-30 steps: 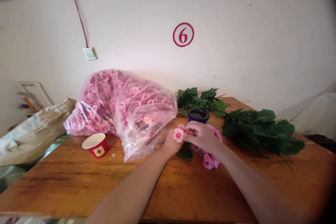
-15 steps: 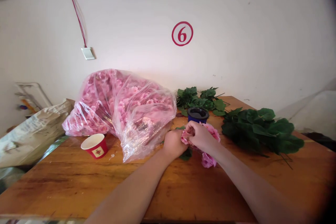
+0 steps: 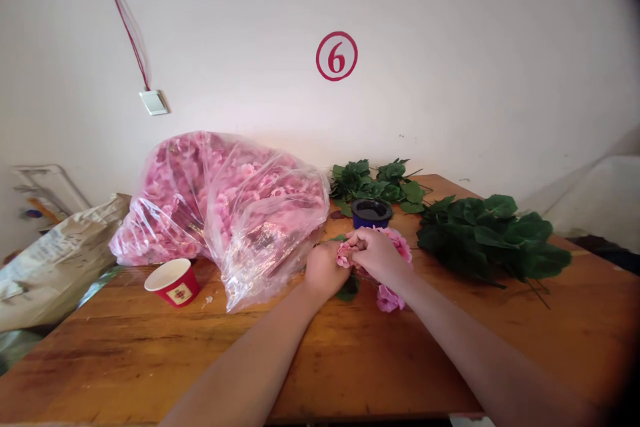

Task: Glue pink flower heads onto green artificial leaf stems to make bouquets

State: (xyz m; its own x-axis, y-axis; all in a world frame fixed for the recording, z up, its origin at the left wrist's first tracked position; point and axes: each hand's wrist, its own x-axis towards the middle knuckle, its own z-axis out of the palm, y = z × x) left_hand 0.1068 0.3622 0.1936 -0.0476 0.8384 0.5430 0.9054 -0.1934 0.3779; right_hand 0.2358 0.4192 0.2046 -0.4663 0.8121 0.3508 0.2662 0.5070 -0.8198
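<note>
My left hand (image 3: 326, 271) is closed in front of me, with green leaves (image 3: 349, 288) poking out around it; the stem inside the fist is hidden. Against it works my right hand (image 3: 379, 256), its fingers pinched at a small pink artificial flower (image 3: 344, 255) between the two hands. More pink blossoms (image 3: 389, 299) lie beside and beneath my right wrist, partly covered by it. Just behind my hands stands a dark blue round bowl (image 3: 371, 215) with a black inside.
A big clear plastic bag of pink flowers (image 3: 270, 213) fills the left back of the wooden table (image 3: 125, 360). Before it stands a red and white paper cup (image 3: 173, 283). Green leaf sprays (image 3: 490, 233) lie at right, and another leaf bunch (image 3: 367, 180) by the wall.
My right fingers have shifted slightly around the pink flower, and more of its petals show between my hands. The whole view has moved a little; both hands stay together.
</note>
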